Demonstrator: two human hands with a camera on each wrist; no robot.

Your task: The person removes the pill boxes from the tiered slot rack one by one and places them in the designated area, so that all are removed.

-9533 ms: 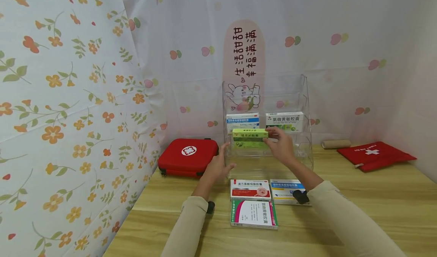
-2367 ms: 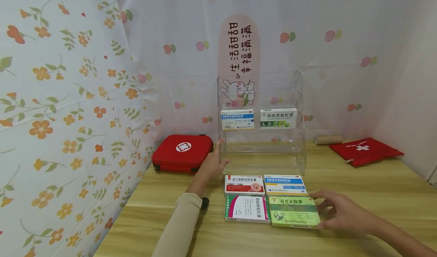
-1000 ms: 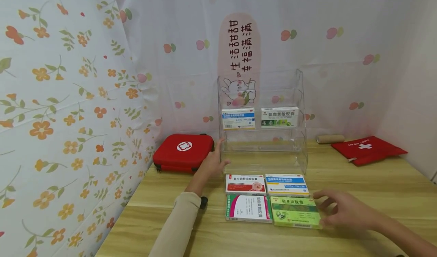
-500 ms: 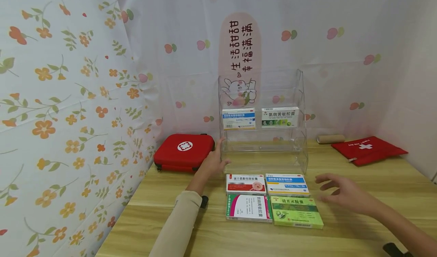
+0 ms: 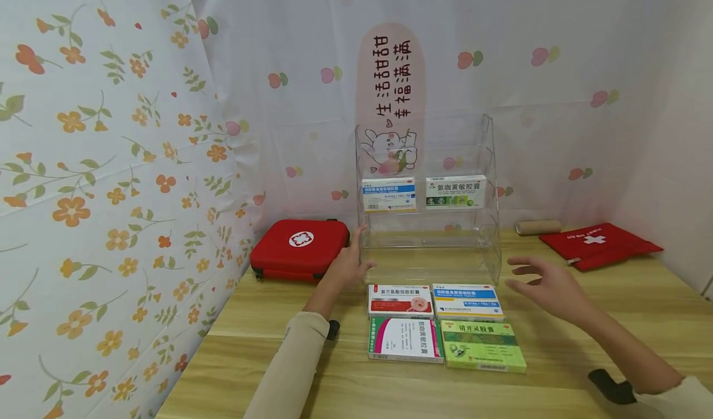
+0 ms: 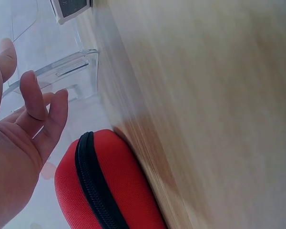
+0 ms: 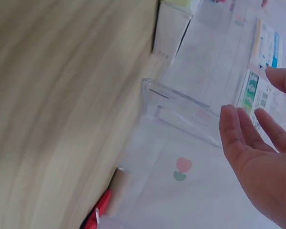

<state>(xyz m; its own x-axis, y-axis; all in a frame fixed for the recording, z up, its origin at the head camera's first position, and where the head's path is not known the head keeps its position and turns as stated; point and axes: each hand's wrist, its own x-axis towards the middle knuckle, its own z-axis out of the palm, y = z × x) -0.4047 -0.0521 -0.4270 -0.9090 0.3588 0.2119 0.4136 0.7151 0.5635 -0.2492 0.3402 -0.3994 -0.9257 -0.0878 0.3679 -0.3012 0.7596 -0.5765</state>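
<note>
My left hand stays at the lower left side of a clear tiered display rack, its fingers loosely bent along the side panel. Whether they touch it I cannot tell. My right hand hovers just off the rack's lower right corner with fingers apart and nothing in them. On the rack's middle tier stand a blue-and-white medicine box and a white-and-green medicine box. Flat on the table in front lie a red-and-white box, another blue-and-white box, a magenta-and-green box and a lime-green box.
A red zippered case sits close to the left hand. At the back right lie a red first-aid pouch and a brown roll. Floral cloth hangs on the left, and a pale printed curtain hangs behind the rack.
Earlier my right hand held the lime-green box at the rack; that box now lies on the table. The right hand has let go of it and moved up towards the rack; the left has stayed put.
</note>
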